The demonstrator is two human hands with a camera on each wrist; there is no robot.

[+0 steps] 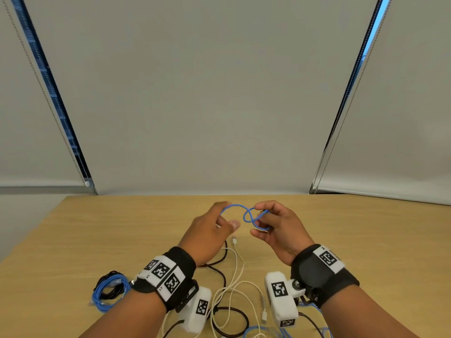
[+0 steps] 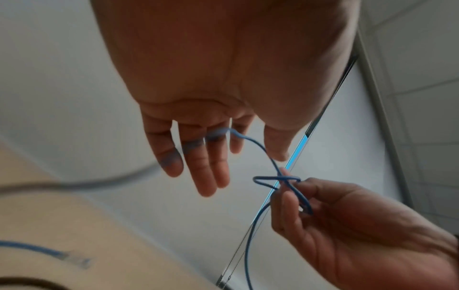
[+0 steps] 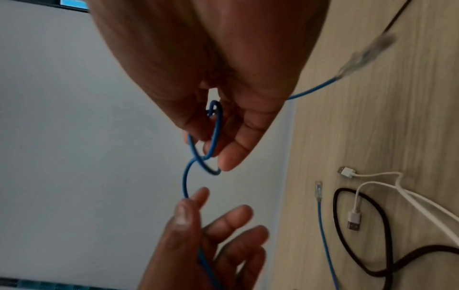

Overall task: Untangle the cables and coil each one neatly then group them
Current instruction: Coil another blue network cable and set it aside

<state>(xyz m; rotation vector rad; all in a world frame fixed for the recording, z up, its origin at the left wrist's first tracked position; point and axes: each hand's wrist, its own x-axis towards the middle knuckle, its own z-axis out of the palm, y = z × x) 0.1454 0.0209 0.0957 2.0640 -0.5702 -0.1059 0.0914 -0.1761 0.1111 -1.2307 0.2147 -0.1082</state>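
I hold a thin blue cable (image 1: 238, 206) up above the wooden table (image 1: 97, 228), stretched between both hands. My left hand (image 1: 229, 215) pinches it between thumb and fingers, and the cable lies across those fingers (image 2: 198, 157). My right hand (image 1: 256, 219) grips a small crossed loop of the same cable (image 2: 278, 178) with curled fingers. In the right wrist view the loop (image 3: 198, 162) sits at my right fingertips (image 3: 231, 160), and the cable runs down to my left hand (image 3: 196, 206). One end with a clear plug (image 3: 362, 56) trails off behind my right hand.
A coiled bundle of blue and black cable (image 1: 109, 290) lies at the near left. Loose white USB cables (image 1: 238, 267) and a dark cable (image 1: 220, 273) are tangled under my wrists. Another blue strand with a clear plug (image 3: 319, 190) lies beside them. Window blinds hang behind the table.
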